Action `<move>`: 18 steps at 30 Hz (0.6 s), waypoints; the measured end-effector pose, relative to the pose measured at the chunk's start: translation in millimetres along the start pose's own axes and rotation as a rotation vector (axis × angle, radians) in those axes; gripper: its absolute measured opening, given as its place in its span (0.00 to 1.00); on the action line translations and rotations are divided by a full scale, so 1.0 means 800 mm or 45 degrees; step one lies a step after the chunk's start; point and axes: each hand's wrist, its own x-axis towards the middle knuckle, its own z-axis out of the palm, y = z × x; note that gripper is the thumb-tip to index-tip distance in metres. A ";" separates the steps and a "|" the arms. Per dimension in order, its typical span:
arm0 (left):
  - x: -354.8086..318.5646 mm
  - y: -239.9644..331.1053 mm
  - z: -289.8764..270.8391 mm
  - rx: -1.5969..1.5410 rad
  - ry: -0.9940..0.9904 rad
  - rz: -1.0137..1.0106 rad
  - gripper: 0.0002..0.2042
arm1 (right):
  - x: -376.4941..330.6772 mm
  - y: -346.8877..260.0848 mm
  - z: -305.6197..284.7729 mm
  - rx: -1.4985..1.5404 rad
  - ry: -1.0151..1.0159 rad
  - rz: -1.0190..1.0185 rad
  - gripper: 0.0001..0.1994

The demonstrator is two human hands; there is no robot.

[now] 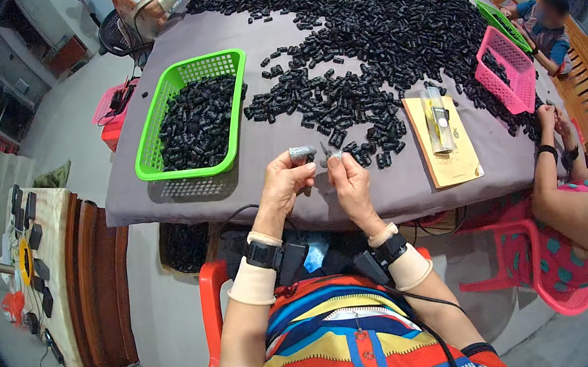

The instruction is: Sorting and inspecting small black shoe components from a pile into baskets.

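**Two hands at the near edge of a tabletop heaped with small black parts**

Nearest the camera, both forearms come up from the lower edge, each with a beige band and a black strap at the wrist. The left hand (282, 185) is closed around a small grey part (302, 154), held upright just above the near edge of the tabletop (399, 192). The right hand (350, 180) stands just beside it, fingertips pinched on a smaller grey piece (334, 156); whether the two pieces touch cannot be told.

Just beyond the hands a heap of black parts (365, 48) begins and spreads across the grey cloth to the far side. To the left of the hands stands a green basket (197, 170), filled with the same black parts. To the right lies a yellowish card (455, 162) with a clear packet (438, 118) on it. Further right a pink basket (510, 73) sits tilted against the heap, with another green basket (503, 24) behind it.

At the right edge another person in a spotted pink top sits on a pink chair, hands (549, 116) at the tabletop. More people sit at the far side.
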 end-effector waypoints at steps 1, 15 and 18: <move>-0.002 0.000 0.001 -0.027 -0.007 -0.010 0.11 | 0.001 0.001 0.002 -0.046 0.007 -0.030 0.15; -0.007 -0.012 -0.017 -0.108 -0.156 0.024 0.10 | 0.001 -0.001 0.003 -0.144 -0.010 -0.046 0.14; -0.009 -0.011 -0.018 -0.218 -0.177 0.028 0.10 | 0.001 0.002 0.002 -0.143 -0.006 -0.053 0.14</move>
